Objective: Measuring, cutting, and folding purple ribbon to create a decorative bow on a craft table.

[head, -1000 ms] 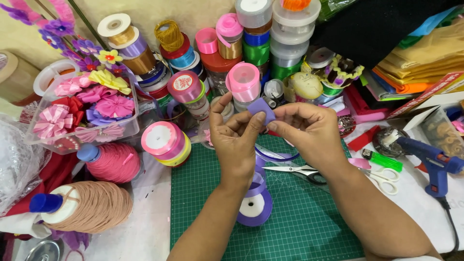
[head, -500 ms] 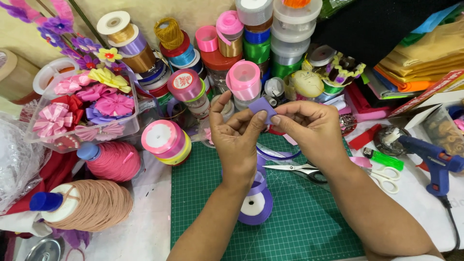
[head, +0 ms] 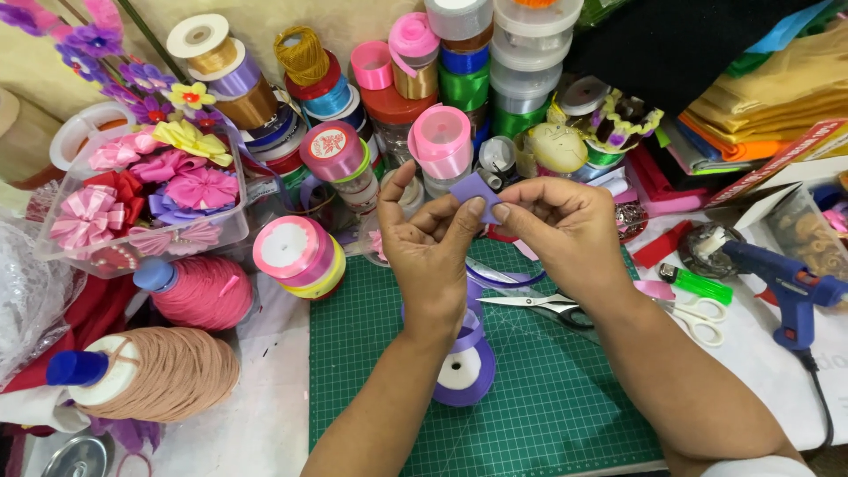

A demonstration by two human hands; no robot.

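Both hands meet above a green cutting mat (head: 565,415). My left hand (head: 428,252) and my right hand (head: 561,230) pinch a small folded piece of purple ribbon (head: 475,193) between thumbs and forefingers. Below my left wrist lies a purple ribbon spool (head: 464,375), and a purple strand runs up from it behind my hands. White-handled scissors (head: 609,311) lie on the mat under my right wrist.
Many ribbon rolls are stacked behind the mat, including a pink spool (head: 440,141) and a pink and yellow one (head: 294,256). A clear box of ribbon flowers (head: 146,190) and two thread cones (head: 168,371) sit left. A blue glue gun (head: 786,283) lies right, with folded fabrics (head: 777,88) behind.
Both hands have kept their place and worked the purple piece between their fingertips; the fold has shifted slightly. Nothing else has moved.
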